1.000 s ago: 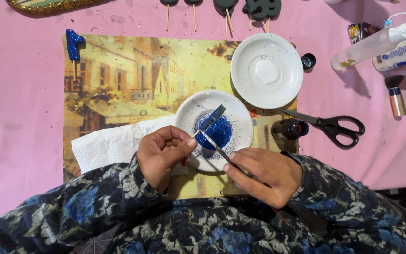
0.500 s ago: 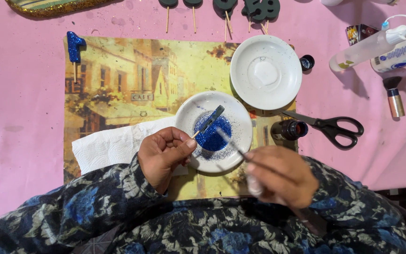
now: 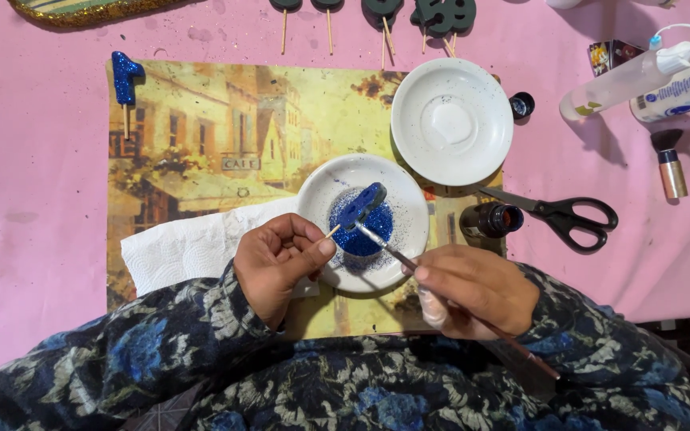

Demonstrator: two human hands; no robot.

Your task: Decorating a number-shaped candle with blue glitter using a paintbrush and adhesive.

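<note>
Over the glitter saucer (image 3: 409, 239) near the placemat's (image 3: 201, 120) front edge: small foam shape (image 3: 362, 204), light, soft, glue-wet, pinched by its thin stick in left hand (image 3: 277, 263); right hand (image 3: 477, 289) gripping brush (image 3: 389, 249), tip touching it.

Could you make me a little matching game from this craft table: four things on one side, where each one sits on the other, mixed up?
Things:
1. paintbrush
2. scissors
3. blue glitter
4. finished blue shape on a stick

Places:
A. top left corner of the picture mat
B. in the right hand
C. in the near white saucer
D. on the pink cloth, right of the open dark bottle

Pairs: 1-B, 2-D, 3-C, 4-A
</note>
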